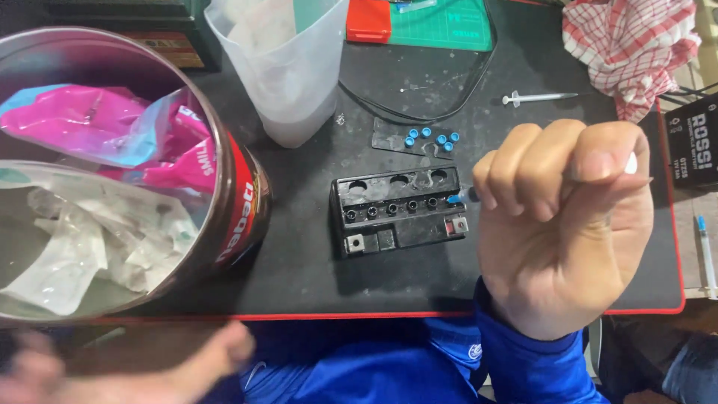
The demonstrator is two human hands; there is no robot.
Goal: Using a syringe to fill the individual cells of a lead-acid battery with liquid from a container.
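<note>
My right hand (565, 224) is raised close to the camera in a fist, pinching a thin syringe whose blue tip (455, 199) pokes out beside the right end of a small black battery (399, 211). The battery lies on a black mat (314, 277) and shows a row of round filler holes on top. Behind it lies a strip of several blue caps (428, 138). My left hand (112, 374) is blurred at the bottom left edge, low in front of a round tin (239, 217); what it holds cannot be made out.
The tin holds pink and clear plastic wrappers. A translucent plastic jug (288, 67) stands behind the battery. A loose syringe (538, 97), a checked red cloth (636, 45), a green cutting mat (441, 22) and a black box (692, 142) lie at the back and right. Another syringe (707, 254) lies off the mat's right edge.
</note>
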